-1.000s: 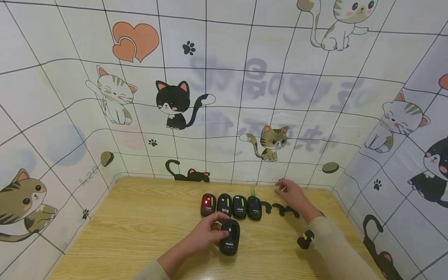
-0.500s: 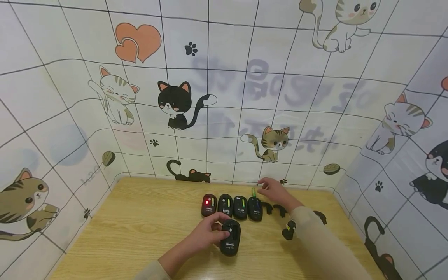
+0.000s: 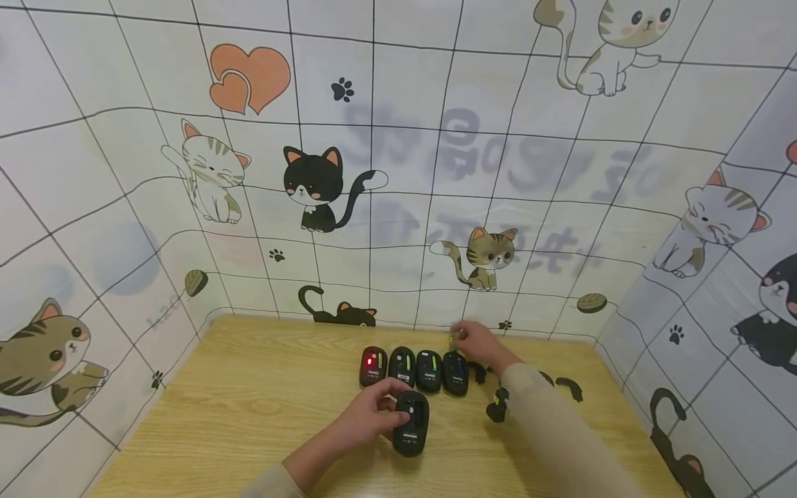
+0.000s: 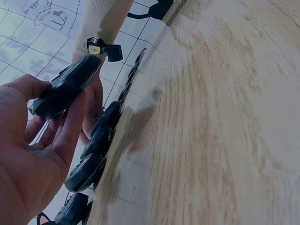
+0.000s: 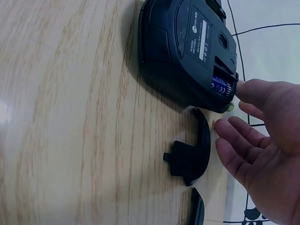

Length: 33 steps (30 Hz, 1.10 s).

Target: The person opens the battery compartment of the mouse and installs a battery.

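In the head view my left hand (image 3: 373, 412) grips a black computer mouse (image 3: 411, 432), underside up, above the table; the left wrist view shows this mouse (image 4: 65, 88) between thumb and fingers. My right hand (image 3: 482, 344) is at the back of the row, fingertips blurred over a green battery (image 3: 453, 339) behind the rightmost mouse (image 3: 455, 374). In the right wrist view, the thumb and index finger reach behind that mouse (image 5: 183, 56), close to the battery's end (image 5: 230, 107); I cannot tell whether they pinch it. A blue battery (image 5: 220, 86) sits in its compartment.
Left of that mouse lie a red mouse (image 3: 372, 366) with a lit red light and two black mice (image 3: 401, 366), undersides up. Several black curved covers (image 5: 187, 157) lie on the wooden table (image 3: 249, 394) to the right. A cat-print sheet (image 3: 405, 173) walls the table.
My right hand has moved left from over the covers to the green battery. My left hand keeps its grip on the mouse in nearly the same place.
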Tool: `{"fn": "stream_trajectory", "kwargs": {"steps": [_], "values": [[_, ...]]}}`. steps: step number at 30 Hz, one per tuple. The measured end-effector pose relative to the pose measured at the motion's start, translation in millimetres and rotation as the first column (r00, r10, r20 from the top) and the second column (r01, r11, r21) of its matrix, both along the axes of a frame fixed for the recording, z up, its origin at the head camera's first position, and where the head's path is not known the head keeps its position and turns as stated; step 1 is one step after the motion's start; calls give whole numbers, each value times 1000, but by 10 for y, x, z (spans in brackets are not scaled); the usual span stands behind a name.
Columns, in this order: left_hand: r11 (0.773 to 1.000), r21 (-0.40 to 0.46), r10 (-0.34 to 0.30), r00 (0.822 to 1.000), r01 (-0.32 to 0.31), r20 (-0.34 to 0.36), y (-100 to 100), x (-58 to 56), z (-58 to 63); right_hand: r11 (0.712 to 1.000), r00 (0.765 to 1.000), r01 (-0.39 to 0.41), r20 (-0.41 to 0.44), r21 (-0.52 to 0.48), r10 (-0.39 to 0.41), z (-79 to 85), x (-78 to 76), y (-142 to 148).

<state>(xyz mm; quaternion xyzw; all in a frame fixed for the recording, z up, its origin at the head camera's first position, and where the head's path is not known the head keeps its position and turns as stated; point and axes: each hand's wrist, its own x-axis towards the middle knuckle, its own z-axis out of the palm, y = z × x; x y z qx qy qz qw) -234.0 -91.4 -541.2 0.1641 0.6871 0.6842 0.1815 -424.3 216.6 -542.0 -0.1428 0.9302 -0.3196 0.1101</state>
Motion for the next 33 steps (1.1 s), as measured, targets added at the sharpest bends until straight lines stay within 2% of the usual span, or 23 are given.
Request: {"fn": "stream_trajectory", "kwargs": {"steps": [4, 9, 17, 27, 33], "values": [[1000, 5, 1, 1000, -1, 6, 0, -4, -5, 1000, 1000, 13, 22, -18, -12, -55, -22, 1], [1000, 3, 7, 1000, -7, 5, 0, -10, -6, 1000, 1000, 23, 9, -15, -23, -116, -68, 25], [1000, -4, 16, 1000, -16, 8, -1, -10, -6, 1000, 1000, 29, -2, -6, -29, -83, -68, 20], [1000, -14, 24, 1000, -23, 5, -3, 12, 11, 994, 997, 69, 50, -89, -65, -31, -5, 27], [1000, -12, 23, 1000, -23, 2, -3, 20, 21, 980, 995, 102, 29, -171, -98, -123, -2, 16]]}}
